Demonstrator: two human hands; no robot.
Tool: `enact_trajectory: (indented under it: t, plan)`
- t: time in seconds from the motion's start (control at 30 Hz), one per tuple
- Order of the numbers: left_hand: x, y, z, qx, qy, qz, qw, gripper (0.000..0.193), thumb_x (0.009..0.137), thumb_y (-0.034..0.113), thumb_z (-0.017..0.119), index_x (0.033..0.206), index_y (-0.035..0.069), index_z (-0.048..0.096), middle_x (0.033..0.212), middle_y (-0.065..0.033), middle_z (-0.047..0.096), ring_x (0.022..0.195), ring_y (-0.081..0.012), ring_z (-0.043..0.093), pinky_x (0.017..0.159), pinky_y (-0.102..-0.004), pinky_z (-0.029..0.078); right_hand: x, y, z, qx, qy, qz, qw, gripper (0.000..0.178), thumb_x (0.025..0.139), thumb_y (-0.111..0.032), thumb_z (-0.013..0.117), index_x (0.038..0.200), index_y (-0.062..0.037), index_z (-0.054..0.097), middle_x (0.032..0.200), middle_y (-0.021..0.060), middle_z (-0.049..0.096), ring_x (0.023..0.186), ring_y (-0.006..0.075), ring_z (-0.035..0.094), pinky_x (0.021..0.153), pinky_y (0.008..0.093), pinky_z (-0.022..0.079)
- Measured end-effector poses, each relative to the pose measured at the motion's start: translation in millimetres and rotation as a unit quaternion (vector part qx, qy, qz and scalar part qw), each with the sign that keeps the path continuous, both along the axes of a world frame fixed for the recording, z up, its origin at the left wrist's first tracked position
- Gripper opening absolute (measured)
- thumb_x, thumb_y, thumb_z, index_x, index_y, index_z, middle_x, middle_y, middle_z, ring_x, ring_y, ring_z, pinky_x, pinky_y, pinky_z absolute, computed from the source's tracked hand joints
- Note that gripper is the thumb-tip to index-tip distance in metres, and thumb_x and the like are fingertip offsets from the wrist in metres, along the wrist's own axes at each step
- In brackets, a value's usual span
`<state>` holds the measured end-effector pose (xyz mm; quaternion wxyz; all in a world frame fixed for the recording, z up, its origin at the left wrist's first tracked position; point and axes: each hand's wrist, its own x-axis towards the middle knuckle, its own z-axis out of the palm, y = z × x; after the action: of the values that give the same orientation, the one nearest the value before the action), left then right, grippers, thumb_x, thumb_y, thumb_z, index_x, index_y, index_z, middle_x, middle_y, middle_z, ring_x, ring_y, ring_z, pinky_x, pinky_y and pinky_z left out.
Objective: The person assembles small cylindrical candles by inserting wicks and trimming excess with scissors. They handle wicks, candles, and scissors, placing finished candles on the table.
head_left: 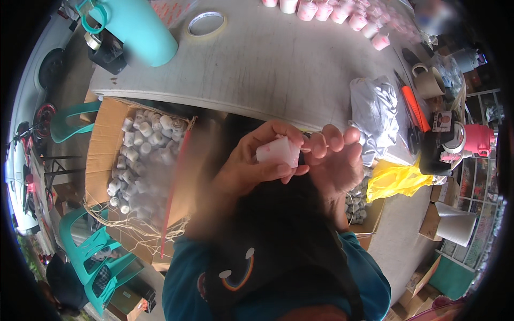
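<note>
My left hand [245, 167] is closed around a small white cylinder [277, 152] with pink marks, held tilted above my lap at the table's near edge. Beside it is my right hand [338, 170], palm up. Its thumb and forefinger pinch together at the cylinder's right end, while the other fingers curl loosely. A short bit of thin, cord-like material may lie between those fingertips, but it is too small to make out. Several similar pink-and-white cylinders [324, 10] stand in rows along the table's far side.
At left, a cardboard box [96, 166] holds many greyish-white cylinders; pale strings [139, 230] hang over its near edge. On the table [257, 69] are a teal bottle [144, 32], a tape roll [206, 24] and a grey plastic bag [375, 107]. A yellow bag [393, 179] lies at right.
</note>
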<state>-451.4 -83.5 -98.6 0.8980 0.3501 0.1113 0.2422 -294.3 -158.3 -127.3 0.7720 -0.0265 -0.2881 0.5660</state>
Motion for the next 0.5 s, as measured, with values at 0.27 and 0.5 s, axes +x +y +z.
enact_trajectory:
  t: [0.27,0.5]
  plan:
    - [8,-6,2,0.122,-0.02,0.066,0.99,0.042,0.078,0.006,0.076,0.114,0.007,0.056,0.105,-0.0035,0.061,0.1,-0.012,0.058,0.088,-0.0287,0.045,-9,5,-4,-0.074,0.048,-0.046,0.995,0.042,0.095,-0.029,0.058,0.135,-0.0156,0.049,0.08,-0.0016,0.049,0.077,0.0173,0.054,0.081,0.034,0.047]
    - [18,-22,8,0.167,0.122,0.188,0.96,0.034,0.076,0.002,0.072,0.106,0.004,0.055,0.1,-0.0049,0.061,0.093,-0.0079,0.057,0.08,-0.0243,0.046,-16,2,-3,-0.08,-0.109,-0.106,0.985,0.04,0.097,-0.028,0.055,0.132,-0.0095,0.053,0.075,-0.0019,0.042,0.067,0.013,0.044,0.069,0.0275,0.04]
